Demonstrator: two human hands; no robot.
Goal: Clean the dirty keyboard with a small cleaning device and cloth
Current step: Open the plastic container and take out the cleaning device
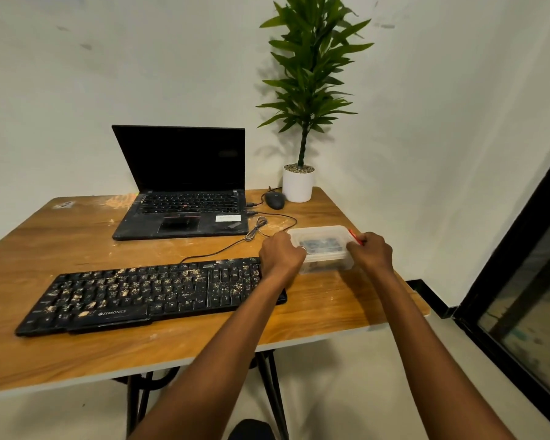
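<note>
Both grips, left hand (281, 254) and right hand (370, 252), are clasping the clear rectangular plastic lidded box (323, 236), one each end. Likely best pinning the base while easing the lid off. Box is sitting just beside the crumb-covered black keyboard (140, 293) on the wooden counter (61, 236). Counting: one box, one keyboard, one black laptop (185, 192), one mouse (274, 200).

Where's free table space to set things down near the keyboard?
Bare wood left of the laptop, behind the left half of the keyboard, and the front-right corner before the container. Crowded: cable, mouse and pot between laptop and container.
</note>
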